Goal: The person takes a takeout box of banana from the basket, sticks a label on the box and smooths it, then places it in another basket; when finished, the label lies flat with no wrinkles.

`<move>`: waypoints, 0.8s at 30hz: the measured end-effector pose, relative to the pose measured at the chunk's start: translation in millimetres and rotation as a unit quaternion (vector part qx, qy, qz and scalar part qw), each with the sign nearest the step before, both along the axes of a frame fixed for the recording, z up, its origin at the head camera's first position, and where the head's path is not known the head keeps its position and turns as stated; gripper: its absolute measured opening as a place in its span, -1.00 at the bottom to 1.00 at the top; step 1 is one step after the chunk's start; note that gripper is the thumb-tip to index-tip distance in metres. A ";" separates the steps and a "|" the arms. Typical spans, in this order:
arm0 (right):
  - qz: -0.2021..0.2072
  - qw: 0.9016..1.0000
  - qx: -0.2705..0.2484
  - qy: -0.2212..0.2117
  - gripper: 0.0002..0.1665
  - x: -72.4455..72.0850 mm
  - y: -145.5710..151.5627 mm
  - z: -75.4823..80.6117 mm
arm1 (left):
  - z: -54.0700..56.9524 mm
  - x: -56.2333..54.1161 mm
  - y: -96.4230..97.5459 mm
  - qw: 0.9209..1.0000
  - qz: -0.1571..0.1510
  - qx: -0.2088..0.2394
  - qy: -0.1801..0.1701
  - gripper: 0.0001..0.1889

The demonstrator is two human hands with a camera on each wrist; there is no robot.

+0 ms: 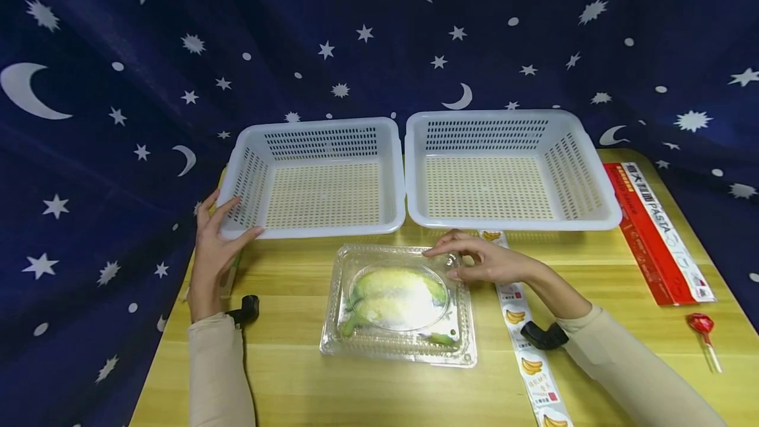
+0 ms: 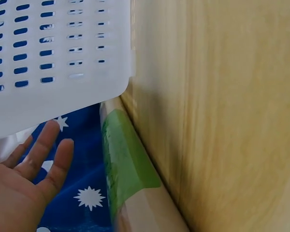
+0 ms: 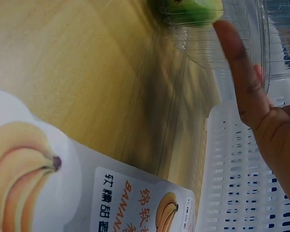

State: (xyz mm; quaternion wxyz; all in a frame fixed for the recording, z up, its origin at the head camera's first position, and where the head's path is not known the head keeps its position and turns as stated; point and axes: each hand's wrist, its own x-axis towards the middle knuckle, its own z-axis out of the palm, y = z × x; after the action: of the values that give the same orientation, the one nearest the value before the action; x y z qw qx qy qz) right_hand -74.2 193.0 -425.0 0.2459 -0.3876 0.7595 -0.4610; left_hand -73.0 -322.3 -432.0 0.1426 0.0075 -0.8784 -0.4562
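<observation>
A clear plastic clamshell box [image 1: 403, 354] sits on the wooden table, its lid down over yellow-green, elongated produce [image 1: 379, 295]; glare hides its exact kind. My right hand [image 1: 483, 262] holds the box's back right corner, the index fingertip on the back edge and the thumb at the right side. The right wrist view shows the thumb [image 3: 241, 72] against the clear wall. With fingers spread, my left hand [image 1: 216, 249] is at the front left corner of the left white basket [image 1: 326, 232]; the left wrist view shows its fingers [image 2: 43, 145] extended below the basket's rim.
Another white basket [image 1: 516, 223] stands to the right of the first. A strip of banana labels [image 1: 524, 341] runs beside the box. On the right lie a red pasta pack [image 1: 658, 242] and a red lollipop [image 1: 702, 325]. A green-banded object [image 2: 130, 150] lies along the table's left edge.
</observation>
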 end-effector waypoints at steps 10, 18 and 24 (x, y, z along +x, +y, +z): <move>-0.002 1.000 -0.001 -0.020 -0.46 1.1 7.7 2.5 | 3.3 -2.2 7.2 0.998 -0.001 -0.053 -0.028 -0.21; -0.022 0.999 0.015 -0.027 -0.42 11.1 7.8 9.1 | 21.9 6.9 19.9 0.992 0.000 -0.124 0.011 -0.35; -0.106 0.994 0.000 0.034 -0.38 35.0 35.9 11.4 | 43.6 19.6 56.5 0.985 -0.134 -0.058 0.090 -0.39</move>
State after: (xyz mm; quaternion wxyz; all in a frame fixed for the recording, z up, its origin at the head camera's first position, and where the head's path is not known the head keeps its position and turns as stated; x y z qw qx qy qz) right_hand -39.2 228.9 -413.7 0.1698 -0.3208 0.8038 -0.4714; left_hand -53.3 -265.8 -388.4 0.1584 -0.1596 -0.8799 -0.4186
